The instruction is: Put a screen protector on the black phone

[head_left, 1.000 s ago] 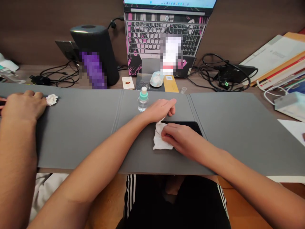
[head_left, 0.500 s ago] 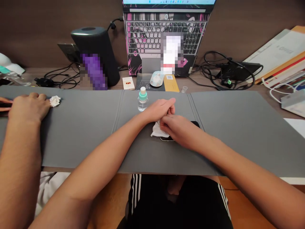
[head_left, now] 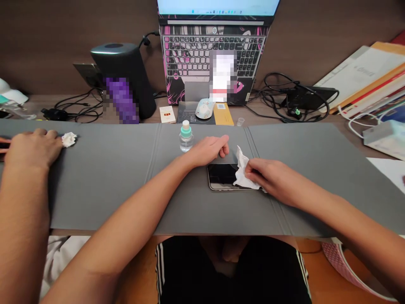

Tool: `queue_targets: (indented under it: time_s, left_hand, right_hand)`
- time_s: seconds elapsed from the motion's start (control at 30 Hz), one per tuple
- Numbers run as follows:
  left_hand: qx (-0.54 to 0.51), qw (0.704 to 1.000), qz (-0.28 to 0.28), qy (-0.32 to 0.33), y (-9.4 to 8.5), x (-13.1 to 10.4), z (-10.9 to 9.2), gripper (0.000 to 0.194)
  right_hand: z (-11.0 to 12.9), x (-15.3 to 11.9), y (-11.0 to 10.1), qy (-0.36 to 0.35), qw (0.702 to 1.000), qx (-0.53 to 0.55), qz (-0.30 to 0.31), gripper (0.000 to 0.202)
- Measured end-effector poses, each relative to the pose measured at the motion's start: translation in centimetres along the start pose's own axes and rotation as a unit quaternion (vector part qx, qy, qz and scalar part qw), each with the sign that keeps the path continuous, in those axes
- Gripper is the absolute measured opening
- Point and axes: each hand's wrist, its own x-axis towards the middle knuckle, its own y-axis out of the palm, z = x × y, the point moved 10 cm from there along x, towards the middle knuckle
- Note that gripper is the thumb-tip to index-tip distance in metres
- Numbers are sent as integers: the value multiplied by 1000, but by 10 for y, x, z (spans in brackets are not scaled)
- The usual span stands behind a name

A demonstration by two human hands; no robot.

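Note:
My right hand [head_left: 265, 177] pinches a white tissue [head_left: 245, 171], which lies bunched on the right half of a smartphone [head_left: 221, 175]. The phone lies flat on a grey desk mat [head_left: 186, 202], its dark glossy screen facing up. Just beyond the phone's far edge, my left hand [head_left: 210, 150] rests on the mat with its fingers curled in. No object shows in those fingers. Close to the left wrist stands a small clear bottle [head_left: 186, 137] with a teal collar and white cap, holding clear liquid.
At far left another person's hand [head_left: 33, 147] lies near a crumpled tissue [head_left: 68, 139]. Behind the mat stand a laptop [head_left: 186, 63], a mouse [head_left: 204, 108] and a black speaker-like tower [head_left: 136, 76]. Cables [head_left: 275, 97] and stacked books [head_left: 373, 80] are at right.
My right hand has moved right with the tissue, away from my left hand, uncovering the phone's left part. My left hand stays beside the phone. The view has shifted slightly.

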Motion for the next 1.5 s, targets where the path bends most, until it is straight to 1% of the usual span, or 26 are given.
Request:
queue_targets:
  time_s: [0.07,0.17,0.23,0.3,0.33,0.4,0.47,0.57,0.63,0.67,0.73,0.8,0.87,0.9,0.97,1.03,1.07,1.13,1.2,1.27,1.33,1.4,1.43,1.5]
  left_hand:
    - [5,1000,-2,5,0,0,-1,57]
    - [10,1000,-3,15,0,0,-4,61]
    - [-3,1000,5,4,2,-1,-3,64]
    - [-21,1000,12,-7,4,-2,-1,67]
    - [-24,1000,10,-8,3,-3,-1,68]
    - [-23,1000,-3,1,1,-3,-1,70]
    - [-19,1000,-11,8,0,-3,0,72]
    - [-3,1000,-1,5,4,-2,2,73]
    - [37,999,-4,14,4,-2,-1,68]
    - [60,998,-14,22,3,-3,-5,63]
    - [115,991,-40,53,0,-8,-18,47]
    - [169,978,-61,108,0,-15,-37,34]
    - [210,960,-68,171,4,-23,-54,32]
    - [225,952,-72,195,6,-26,-59,32]
    - [243,943,-82,212,8,-28,-60,34]
    - [257,939,-97,205,7,-25,-55,30]
    - [257,940,-105,199,6,-24,-52,24]
    - [232,949,-123,177,1,-20,-46,13]
    - [172,964,-145,142,-5,-18,-42,12]
    - [78,978,-166,95,-10,-18,-37,10]
    - [-52,983,-172,48,-9,-18,-32,7]
    - [-174,970,-166,18,-4,-18,-29,13]
    - [-216,963,-163,12,-1,-19,-29,16]
    - [-252,954,-160,14,1,-20,-31,19]
  right_hand:
    - [10,12,3,-9,1000,2,3,23]
    - [32,37,13,-23,1000,9,9,18]
    - [44,52,20,-31,999,14,13,18]
    - [48,59,23,-35,999,18,14,17]
    - [46,59,23,-34,999,19,14,16]
    - [35,50,18,-26,999,21,9,16]
    - [16,32,9,-12,1000,20,-2,17]
    - [-11,3,-3,6,1000,17,-13,20]
    - [-20,-8,-8,11,1000,18,-18,22]
    - [-22,-10,-9,10,1000,19,-21,22]
    - [-20,-7,-12,2,999,26,-31,21]
    - [-14,4,-14,-18,998,40,-34,20]
    - [-7,18,-16,-49,996,64,-26,22]
    - [-4,25,-17,-66,994,80,-20,23]
    - [-3,35,-22,-92,989,117,-24,26]
    - [-9,40,-28,-102,980,158,-58,30]
    - [-13,41,-31,-102,976,177,-81,31]
    - [-24,39,-35,-95,965,209,-128,31]
    - [-30,33,-41,-107,953,217,-180,24]
    - [-28,25,-50,-144,941,193,-238,17]
    - [-21,17,-56,-182,930,148,-282,14]
    - [-16,12,-59,-198,924,120,-304,16]
    - [-14,11,-59,-201,923,117,-305,18]
    - [-12,11,-56,-205,926,137,-285,24]
